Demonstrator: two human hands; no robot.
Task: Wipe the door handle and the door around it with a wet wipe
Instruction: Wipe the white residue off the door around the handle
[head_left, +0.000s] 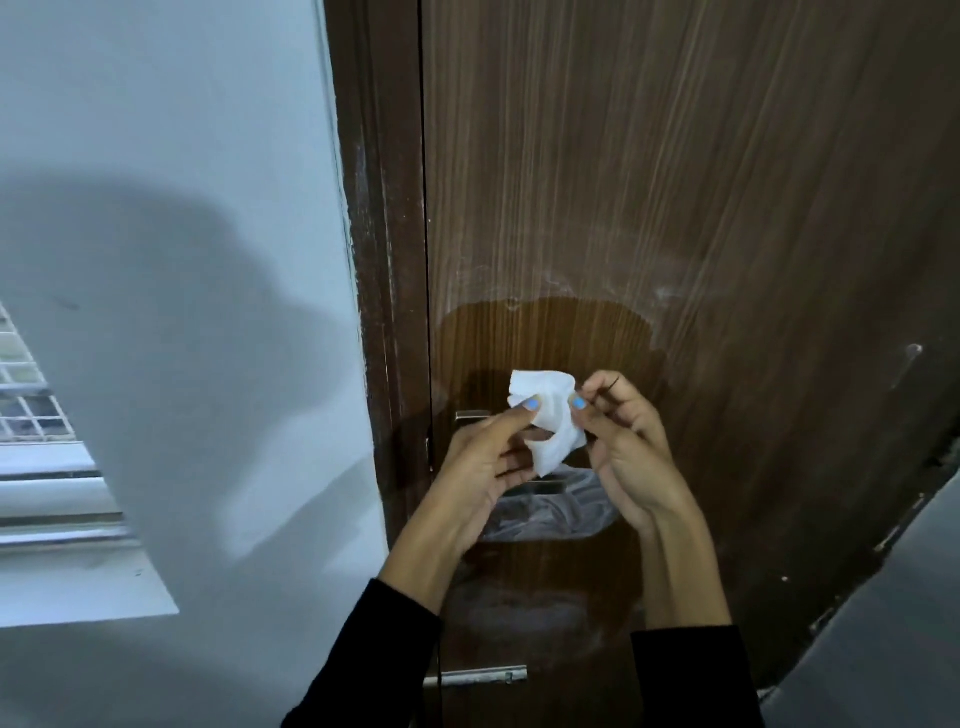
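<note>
Brown wood-grain door (675, 182), shut against dark frame (384, 260) at its left edge. A darker, wet-looking patch (545, 338) with whitish smears along its upper border lies near that edge. Metal latch bolt (475, 676) fixed low near the left edge. Handle mostly hidden.

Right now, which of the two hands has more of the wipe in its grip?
The left hand: the wet wipe drapes over its fingers and hangs below them, while the right hand only pinches the wipe's right edge.
</note>
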